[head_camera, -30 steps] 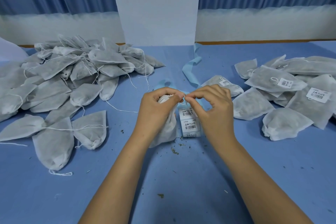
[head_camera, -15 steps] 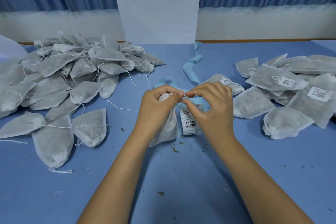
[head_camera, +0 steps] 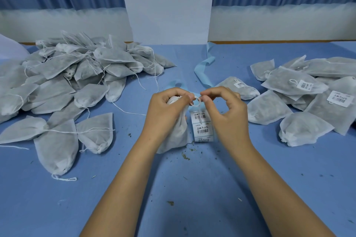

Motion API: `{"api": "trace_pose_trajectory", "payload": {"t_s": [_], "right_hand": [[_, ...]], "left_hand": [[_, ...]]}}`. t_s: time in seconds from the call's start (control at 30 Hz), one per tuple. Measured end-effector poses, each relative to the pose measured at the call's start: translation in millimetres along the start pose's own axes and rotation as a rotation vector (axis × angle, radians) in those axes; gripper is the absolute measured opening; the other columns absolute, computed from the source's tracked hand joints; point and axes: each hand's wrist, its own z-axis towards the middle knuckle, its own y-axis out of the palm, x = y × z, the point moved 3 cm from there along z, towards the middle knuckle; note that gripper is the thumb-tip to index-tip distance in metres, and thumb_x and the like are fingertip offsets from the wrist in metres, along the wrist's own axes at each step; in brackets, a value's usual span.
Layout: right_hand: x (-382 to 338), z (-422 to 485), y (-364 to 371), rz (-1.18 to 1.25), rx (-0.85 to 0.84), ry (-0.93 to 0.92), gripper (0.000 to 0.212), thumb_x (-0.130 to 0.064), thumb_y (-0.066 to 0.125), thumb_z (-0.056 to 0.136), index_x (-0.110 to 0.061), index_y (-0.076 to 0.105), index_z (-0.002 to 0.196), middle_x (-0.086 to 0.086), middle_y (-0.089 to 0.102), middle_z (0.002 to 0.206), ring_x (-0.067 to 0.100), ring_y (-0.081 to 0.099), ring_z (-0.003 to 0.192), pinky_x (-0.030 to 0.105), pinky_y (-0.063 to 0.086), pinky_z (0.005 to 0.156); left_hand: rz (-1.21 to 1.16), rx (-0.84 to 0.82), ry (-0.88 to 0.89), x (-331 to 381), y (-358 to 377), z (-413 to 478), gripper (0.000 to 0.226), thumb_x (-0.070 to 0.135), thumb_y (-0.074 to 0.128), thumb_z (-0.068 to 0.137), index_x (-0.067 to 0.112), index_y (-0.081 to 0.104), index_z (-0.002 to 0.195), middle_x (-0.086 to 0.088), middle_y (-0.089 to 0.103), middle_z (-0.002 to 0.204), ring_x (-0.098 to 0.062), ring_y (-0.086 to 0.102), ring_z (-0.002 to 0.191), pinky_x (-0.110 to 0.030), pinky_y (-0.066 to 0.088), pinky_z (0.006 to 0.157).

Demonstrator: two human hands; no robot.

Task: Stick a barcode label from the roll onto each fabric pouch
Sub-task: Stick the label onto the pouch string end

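White non-woven pouch (head_camera: 176, 132) sits near the middle of the surface (head_camera: 192, 188), its gathered neck gripped in your left hand (head_camera: 165, 109), fingers curled tight round it. Your right hand (head_camera: 227, 113) pinches the drawstring loop (head_camera: 195, 102) between thumb and forefinger, its other fingers loosely bent. The label strip (head_camera: 202, 127) lies flat just beside the pouch on its right, below your right hand, with its long axis running from the near edge toward the far edge. Your right hand is nearer; I judge it must release the string to peel one.
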Motion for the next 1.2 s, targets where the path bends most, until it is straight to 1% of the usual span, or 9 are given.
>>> {"api": "trace_pose_trajectory", "payload": {"t_s": [0.1,0.23,0.37,0.5,0.63,0.73,0.8,0.93,1.2], "right_hand": [[2.9,2.1,0.3,0.108,-0.064,0.141,0.01,-0.008,0.069,0.085,-0.018,0.067,0.088,-0.009,0.068,0.083,0.008,0.061,0.084,0.028,0.042,0.092],[4.5,3.7,0.2,0.217,-0.094,0.18,0.015,-0.004,0.07,0.083,-0.019,0.067,0.086,-0.007,0.068,0.082,0.0,0.06,0.078,0.012,0.044,0.08],[5.4,3.2,0.8,0.249,-0.112,0.194,0.012,-0.007,0.07,0.084,-0.018,0.067,0.086,-0.009,0.069,0.082,0.001,0.061,0.079,0.012,0.044,0.079],[4.1,2.7,0.8,0.19,-0.119,0.14,0.012,-0.006,0.074,0.08,-0.015,0.068,0.087,-0.008,0.069,0.081,0.008,0.062,0.081,0.023,0.047,0.084],[5.6,3.8,-0.7,0.247,-0.101,0.173,0.014,-0.005,0.072,0.081,-0.019,0.067,0.083,-0.005,0.069,0.082,0.003,0.061,0.079,0.015,0.046,0.079],[5.4,3.8,-1.1,0.235,-0.098,0.172,0.013,-0.005,0.071,0.082,-0.018,0.068,0.081,-0.006,0.07,0.081,0.004,0.062,0.079,0.014,0.045,0.08],[5.1,3.1,-1.3,0.202,-0.104,0.162,0.014,-0.006,0.069,0.083,-0.02,0.068,0.081,-0.008,0.07,0.082,0.005,0.063,0.081,0.019,0.045,0.085],[3.2,1.6,-1.2,0.182,-0.104,0.173,0.011,-0.015,0.067,0.086,-0.024,0.067,0.081,-0.013,0.07,0.082,0.009,0.063,0.087,0.04,0.045,0.094],[4.0,3.4,-1.1,0.208,-0.097,0.132,0.021,-0.002,0.069,0.083,-0.023,0.065,0.081,-0.01,0.067,0.08,0.0,0.06,0.077,0.016,0.045,0.081]], "left_hand": [[-0.009,0.005,-0.001,-0.5,-0.7,0.5,0.023,0.018,0.067,0.085,0.026,0.071,0.064,0.006,0.072,0.074,-0.002,0.06,0.065,-0.023,0.045,0.066],[0.003,0.004,0.015,0.3,-0.7,0.8,0.028,0.015,0.068,0.086,0.029,0.07,0.062,0.009,0.071,0.071,0.002,0.058,0.058,-0.013,0.044,0.059],[0.01,-0.01,0.036,1.8,0.4,-0.1,0.026,0.015,0.069,0.086,0.028,0.07,0.064,0.011,0.07,0.07,0.003,0.057,0.056,-0.009,0.043,0.058],[0.022,-0.011,0.033,1.2,0.4,0.6,0.021,0.016,0.07,0.086,0.025,0.071,0.067,0.01,0.071,0.072,0.002,0.059,0.058,-0.011,0.044,0.059],[0.029,0.009,0.032,0.3,-0.6,1.7,0.023,0.014,0.069,0.087,0.026,0.07,0.067,0.009,0.072,0.074,-0.002,0.063,0.069,-0.016,0.046,0.063],[0.025,0.022,0.022,-0.6,-0.2,1.9,0.022,0.015,0.069,0.086,0.026,0.071,0.067,0.007,0.073,0.076,-0.001,0.062,0.066,-0.017,0.046,0.063],[0.006,0.016,0.021,-0.2,0.3,1.1,0.022,0.016,0.069,0.086,0.026,0.071,0.066,0.006,0.073,0.076,-0.001,0.061,0.064,-0.016,0.046,0.062],[0.019,-0.016,0.053,1.7,1.5,0.2,0.025,0.015,0.069,0.086,0.027,0.07,0.064,0.009,0.072,0.072,0.001,0.06,0.062,-0.01,0.044,0.06],[0.055,-0.063,0.017,-0.3,1.3,1.1,0.022,0.014,0.069,0.087,0.022,0.068,0.067,0.011,0.064,0.063,-0.004,0.053,0.049,-0.015,0.045,0.051]]}}
